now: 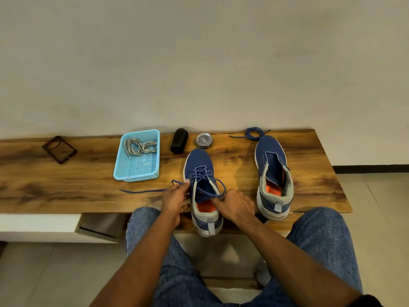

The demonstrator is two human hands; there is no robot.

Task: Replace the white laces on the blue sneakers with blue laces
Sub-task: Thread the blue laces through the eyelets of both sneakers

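Nearest the camera, two knees in blue denim (321, 240) frame a pair of bare forearms reaching forward to the long, dark-grained wooden bench (66, 187), which serves as the landmark here. At the bench's near edge, its heel overhanging slightly, stands the blue mesh sneaker with a grey heel and orange insole (202, 173), toe pointing away. A blue cord lace (204, 175) is criss-crossed through its eyelets. The left hand (176, 199) pinches one end of that lace just left of the shoe's tongue, and the loose tail trails leftward across the bench top. The right hand (235, 206) is curled at the shoe's right collar, gripping the other end of the lace where it loops out of the upper eyelets. To the right on the bench, apart from the first shoe, sits the matching blue sneaker with no lace (273, 171), its tongue open. Further back, left of the laced shoe, a light blue perforated plastic basket (139, 167) holds the removed whitish flat laces (139, 146). Along the bench's far edge lie a dark brown square frame-like item (59, 149) at the left, a black cylindrical object (179, 140), a round silver tin (204, 140), and a coiled second blue lace (254, 132) just beyond the unlaced shoe's toe.
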